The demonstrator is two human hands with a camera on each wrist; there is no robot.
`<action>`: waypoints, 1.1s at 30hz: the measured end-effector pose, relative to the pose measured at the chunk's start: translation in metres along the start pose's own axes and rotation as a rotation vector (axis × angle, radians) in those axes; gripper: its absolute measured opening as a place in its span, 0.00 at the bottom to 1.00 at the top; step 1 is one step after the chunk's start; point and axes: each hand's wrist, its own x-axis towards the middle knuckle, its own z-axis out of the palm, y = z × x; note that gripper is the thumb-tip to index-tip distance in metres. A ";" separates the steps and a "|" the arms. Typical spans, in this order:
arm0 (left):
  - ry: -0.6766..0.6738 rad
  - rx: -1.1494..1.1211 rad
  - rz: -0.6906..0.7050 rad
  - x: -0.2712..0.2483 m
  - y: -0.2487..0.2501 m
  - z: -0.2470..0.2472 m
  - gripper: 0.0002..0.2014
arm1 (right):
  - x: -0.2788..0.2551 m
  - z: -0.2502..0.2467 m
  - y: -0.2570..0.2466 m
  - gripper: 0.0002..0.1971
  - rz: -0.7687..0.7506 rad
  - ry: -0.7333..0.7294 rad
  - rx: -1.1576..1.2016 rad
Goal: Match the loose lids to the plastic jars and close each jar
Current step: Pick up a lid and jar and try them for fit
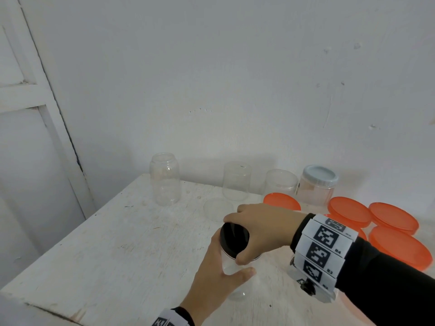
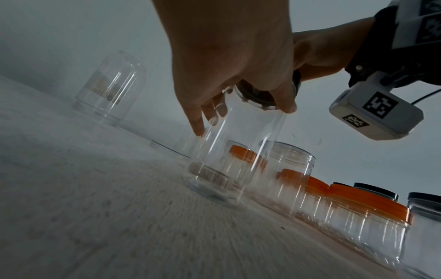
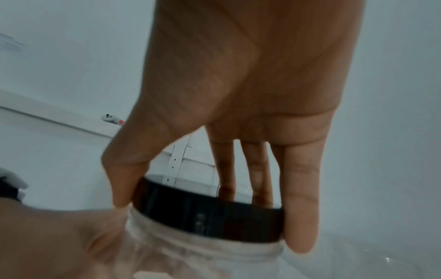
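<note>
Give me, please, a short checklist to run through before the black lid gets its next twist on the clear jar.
1. Left hand holds the clear jar by its wall: ok.
2. Right hand grips the black lid, fingers and thumb on its rim: ok.
3. Lid sits on the jar's mouth: ok; whether the thread has caught: cannot tell.
4. Jar's base on the white table: ok, though it looks tilted in the left wrist view.
5. Room around the jar: ok; the orange lids and the other jars lie apart.
6. Lid fully tight: cannot tell.
</note>
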 end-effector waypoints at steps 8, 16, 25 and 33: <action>-0.009 -0.019 0.029 0.000 0.002 0.001 0.42 | 0.004 0.019 -0.004 0.32 0.106 0.189 -0.074; 0.028 -0.019 -0.001 -0.001 -0.001 0.004 0.41 | -0.003 0.002 0.002 0.42 0.027 -0.057 0.026; 0.001 -0.018 -0.003 -0.001 0.002 0.003 0.41 | 0.000 0.010 0.003 0.35 0.011 0.057 -0.028; 0.020 0.016 0.035 -0.001 0.003 0.007 0.41 | -0.005 0.032 -0.001 0.35 0.154 0.223 -0.007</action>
